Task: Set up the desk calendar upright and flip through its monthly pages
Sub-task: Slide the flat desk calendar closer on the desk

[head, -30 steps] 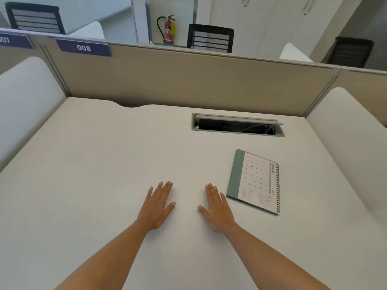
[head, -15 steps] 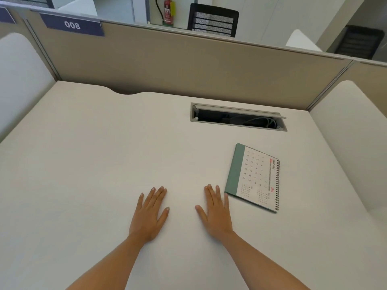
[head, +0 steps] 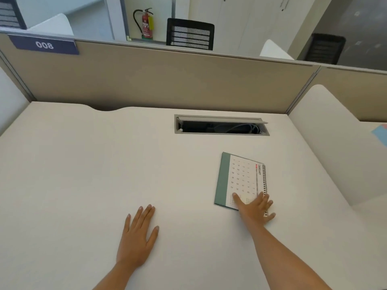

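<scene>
The desk calendar [head: 240,178] lies flat on the white desk [head: 83,174], right of centre. Its green card base shows along the left edge, its spiral binding runs down the right edge, and the January page faces up. My right hand [head: 254,208] rests with spread fingers on the calendar's near right corner, covering that corner and the lower end of the binding. It lies on top of the page; I see no grip around it. My left hand [head: 136,237] lies flat and open on the bare desk, well left of the calendar.
An open cable slot [head: 222,125] with wires inside is set into the desk just beyond the calendar. A beige partition [head: 167,80] closes the far edge, and white curved dividers [head: 326,132] stand at both sides. A pale blue and pink sheet [head: 381,132] shows at far right.
My right hand has moved from the bare desk rightward onto the calendar's near corner. My left hand stays flat on the desk. The calendar has not moved.
</scene>
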